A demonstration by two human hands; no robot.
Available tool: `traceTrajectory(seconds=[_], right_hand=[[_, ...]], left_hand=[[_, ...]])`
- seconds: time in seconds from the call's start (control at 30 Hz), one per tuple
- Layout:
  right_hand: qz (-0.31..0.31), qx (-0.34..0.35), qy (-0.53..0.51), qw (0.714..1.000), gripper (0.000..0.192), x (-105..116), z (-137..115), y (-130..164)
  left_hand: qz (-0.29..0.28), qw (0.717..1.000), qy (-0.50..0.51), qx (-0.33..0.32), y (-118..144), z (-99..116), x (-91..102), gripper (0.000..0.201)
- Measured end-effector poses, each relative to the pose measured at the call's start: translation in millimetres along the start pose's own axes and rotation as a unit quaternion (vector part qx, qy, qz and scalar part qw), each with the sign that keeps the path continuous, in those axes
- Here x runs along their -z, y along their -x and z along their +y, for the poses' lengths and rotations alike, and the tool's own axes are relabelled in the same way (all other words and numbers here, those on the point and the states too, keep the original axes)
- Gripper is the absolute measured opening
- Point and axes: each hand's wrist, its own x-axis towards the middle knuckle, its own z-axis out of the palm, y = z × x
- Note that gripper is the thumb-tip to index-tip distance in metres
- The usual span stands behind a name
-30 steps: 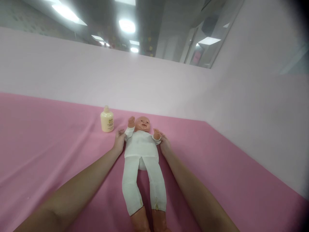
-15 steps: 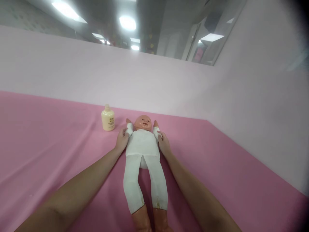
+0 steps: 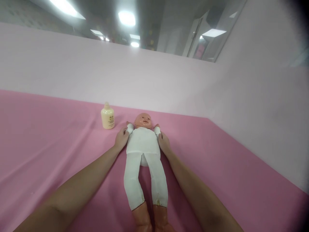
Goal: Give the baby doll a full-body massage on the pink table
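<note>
A baby doll (image 3: 143,151) in white clothes lies on its back on the pink cloth (image 3: 48,145), head away from me and bare feet near the bottom edge. My left hand (image 3: 121,138) grips the doll's sleeved arm on the left side. On the other side my right hand (image 3: 163,142) holds the doll's other arm. Both doll arms lie raised beside its head.
A small cream-coloured bottle (image 3: 107,116) stands upright on the cloth just left of the doll's head. Pale pink walls (image 3: 154,83) close off the back and right side. Ceiling lights show above the wall.
The doll's arms have been lowered from sticking up to lying beside its head. Both my hands moved slightly forward with them.
</note>
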Motion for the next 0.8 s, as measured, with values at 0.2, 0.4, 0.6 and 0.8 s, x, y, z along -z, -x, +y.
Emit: traceTrajectory(seconds=[0.2,0.4,0.6,0.8], right_hand=[[0.004,-0.035,-0.114,0.993,0.035,-2.3,10.6,-8.3],[-0.013,-0.027,-0.281,0.959,0.047,-5.9,12.3,-12.4],[-0.052,-0.061,-0.363,0.928,0.042,-5.4,10.5,-13.6],[-0.047,-0.052,-0.262,0.963,0.009,-5.4,25.3,-22.1]], left_hand=[[0.006,0.998,0.049,0.024,-1.0,-5.0,-2.0,0.056],[-0.042,0.976,0.212,0.034,-4.5,-3.3,-6.0,0.085],[-0.084,0.946,0.311,0.045,-3.3,4.2,-5.1,0.092],[-0.091,0.944,0.315,0.042,-2.5,5.4,-6.6,0.069]])
